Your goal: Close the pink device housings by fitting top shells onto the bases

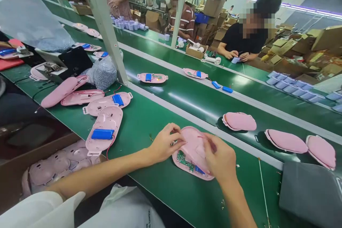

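Note:
A pink plastic cover (192,142) is tilted over a matching pink base shell (175,160). Below its raised edge show a green circuit board (184,160) and part of a blue battery (200,170). My right hand (220,155) is closed on the cover's right side, thumb on top. At the left edge, my left hand (167,140) pinches with thumb and forefinger against the cover. A short red wire end shows by my right fingers. To the left lies an open pink shell (100,146) with a blue battery pack (102,134) and a red wire.
More pink shells (66,92) pile up at the left, near a bubble-wrap bundle (104,73). A dark grey bin (311,192) stands at right. Closed pink units (287,140) lie on the green conveyor (181,96). A metal post (104,25) rises ahead. Co-workers sit across.

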The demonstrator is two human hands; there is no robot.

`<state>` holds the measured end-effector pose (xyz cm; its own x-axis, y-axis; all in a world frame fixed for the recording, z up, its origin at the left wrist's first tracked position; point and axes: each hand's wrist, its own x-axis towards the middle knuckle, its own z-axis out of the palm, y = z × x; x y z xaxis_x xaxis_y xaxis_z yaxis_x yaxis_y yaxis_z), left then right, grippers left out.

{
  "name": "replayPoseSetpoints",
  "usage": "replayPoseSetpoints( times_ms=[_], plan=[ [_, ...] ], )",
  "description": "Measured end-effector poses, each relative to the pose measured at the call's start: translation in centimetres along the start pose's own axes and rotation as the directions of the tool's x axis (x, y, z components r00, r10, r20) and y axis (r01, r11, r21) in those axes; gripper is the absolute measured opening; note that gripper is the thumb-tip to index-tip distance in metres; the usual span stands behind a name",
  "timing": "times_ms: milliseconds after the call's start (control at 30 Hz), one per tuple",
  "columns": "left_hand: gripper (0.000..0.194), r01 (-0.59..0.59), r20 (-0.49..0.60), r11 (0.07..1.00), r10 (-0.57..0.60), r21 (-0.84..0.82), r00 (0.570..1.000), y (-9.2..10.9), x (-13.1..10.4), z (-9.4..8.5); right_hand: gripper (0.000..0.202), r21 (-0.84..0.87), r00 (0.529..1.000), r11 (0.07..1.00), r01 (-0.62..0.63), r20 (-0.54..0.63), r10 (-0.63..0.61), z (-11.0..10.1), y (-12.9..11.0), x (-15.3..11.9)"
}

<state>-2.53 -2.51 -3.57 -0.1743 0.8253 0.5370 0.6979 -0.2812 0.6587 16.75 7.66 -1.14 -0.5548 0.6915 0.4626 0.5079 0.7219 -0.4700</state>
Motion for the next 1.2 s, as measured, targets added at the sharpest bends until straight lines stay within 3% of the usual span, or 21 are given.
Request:
replayPoseSetpoints(
  times_ms=[100,167,233,267,300,367,433,600,800,900,1000,1067,1100,1167,1200],
  plan=[
    [0.017,-0.013,0.002,0.999,0.014,-0.042,1.000,-0.2,-0.2,-0.1,0.030,0.050,0.944,0.945,-0.323,-0.044,0.326,0.1,0.7,0.3],
    [0.015,0.003,0.068,0.994,0.004,-0.106,0.998,-0.4,-0.3,-0.5,0.034,0.301,0.821,0.816,-0.494,-0.148,0.552,0.3,1.0,0.4],
    [0.014,-0.006,0.138,0.987,0.028,-0.160,0.990,-0.6,-0.5,-0.9,0.041,0.667,0.628,0.596,-0.447,-0.241,0.740,0.7,0.8,0.1],
    [0.014,-0.025,0.149,0.984,0.052,-0.175,0.987,-0.7,-0.6,-1.1,0.045,0.790,0.563,0.486,-0.374,-0.224,0.796,1.0,0.5,-0.2],
    [0.014,-0.052,0.144,0.982,0.078,-0.180,0.987,-0.7,-0.6,-1.2,0.049,0.859,0.543,0.392,-0.329,-0.167,0.823,1.3,0.0,-0.6],
    [0.015,-0.107,0.104,0.979,0.126,-0.175,0.986,-0.6,-0.8,-1.3,0.055,0.891,0.589,0.253,-0.378,0.020,0.808,1.9,-1.1,-1.6],
    [0.015,-0.134,0.050,0.981,0.142,-0.138,0.989,-0.3,-0.9,-1.1,0.057,0.879,0.619,0.195,-0.436,0.135,0.774,2.4,-2.4,-2.5],
    [0.013,-0.055,-0.053,0.990,0.049,-0.127,0.997,0.4,-1.3,0.5,0.057,0.928,0.618,0.198,-0.316,0.043,0.785,3.7,-5.2,-3.7],
    [0.015,-0.054,-0.110,0.963,0.025,-0.262,0.994,0.0,-1.4,1.9,0.052,0.934,0.617,0.160,-0.320,0.077,0.783,5.0,-7.2,-4.2],
    [0.011,0.090,-0.088,0.894,-0.142,-0.439,0.986,-0.3,-1.4,2.2,0.053,0.935,0.670,0.118,-0.334,0.148,0.728,5.4,-7.2,-4.6],
    [0.043,0.349,0.125,0.652,-0.365,-0.673,0.923,-0.6,-1.2,2.2,0.055,0.910,0.702,0.134,-0.391,0.201,0.683,5.3,-6.4,-5.4],
    [0.048,0.461,0.277,0.511,-0.397,-0.725,0.875,-0.7,-1.1,2.2,0.059,0.872,0.683,0.217,-0.438,0.166,0.711,4.5,-5.3,-5.9],
    [0.043,0.490,0.318,0.482,-0.396,-0.726,0.861,-0.8,-1.0,2.2,0.061,0.842,0.665,0.317,-0.437,0.065,0.744,3.8,-4.7,-5.9],
    [0.033,0.514,0.348,0.467,-0.397,-0.720,0.849,-0.8,-0.9,2.1,0.068,0.669,0.650,0.634,-0.387,-0.289,0.703,2.1,-3.7,-5.3],
    [0.031,0.518,0.351,0.467,-0.400,-0.717,0.846,-0.8,-0.9,2.1,0.067,0.499,0.682,0.795,-0.347,-0.447,0.578,1.2,-3.4,-4.6]
  ],
)
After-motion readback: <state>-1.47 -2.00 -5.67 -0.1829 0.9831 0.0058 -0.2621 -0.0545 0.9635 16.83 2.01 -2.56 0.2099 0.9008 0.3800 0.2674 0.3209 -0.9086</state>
